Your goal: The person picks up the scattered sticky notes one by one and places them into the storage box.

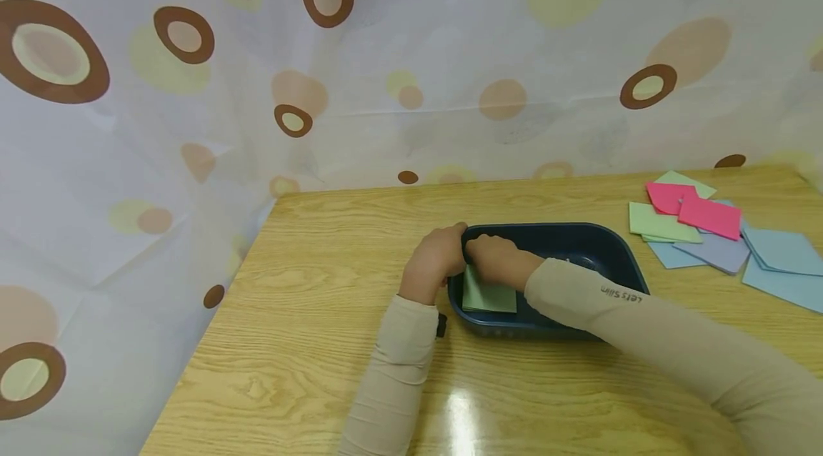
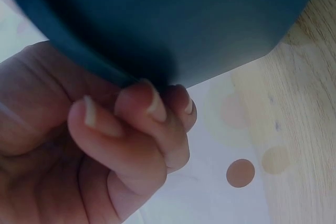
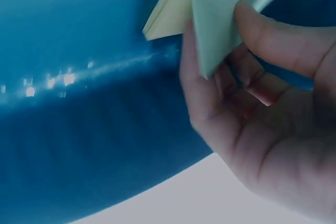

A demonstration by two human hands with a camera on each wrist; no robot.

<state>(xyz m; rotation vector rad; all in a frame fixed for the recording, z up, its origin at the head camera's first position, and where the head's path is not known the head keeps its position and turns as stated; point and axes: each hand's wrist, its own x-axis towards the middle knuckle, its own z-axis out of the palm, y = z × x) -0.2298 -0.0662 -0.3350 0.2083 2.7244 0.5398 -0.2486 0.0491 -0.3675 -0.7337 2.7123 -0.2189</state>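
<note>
A dark blue plastic basin [image 1: 581, 245] stands on the wooden table. My left hand [image 1: 439, 259] grips its left rim, and in the left wrist view the curled fingers [image 2: 126, 150] press against the outside wall. Inside, at the left end, my right hand [image 1: 498, 259] reaches down over green sticky notes [image 1: 489, 299]. The right wrist view has a pale green sticky note [image 3: 215, 24] pinched between thumb and fingers, with a yellowish pad of notes [image 3: 170, 11] just behind it. From the head view, the right fingertips are hidden.
Right of the basin lie loose notes on the table [image 1: 308, 299]: pink ones [image 1: 710, 216], green ones [image 1: 662, 222], a lilac one [image 1: 716, 252] and light blue ones [image 1: 787, 252], partly overlapping. A patterned curtain [image 1: 450, 63] hangs behind the table and along its left side.
</note>
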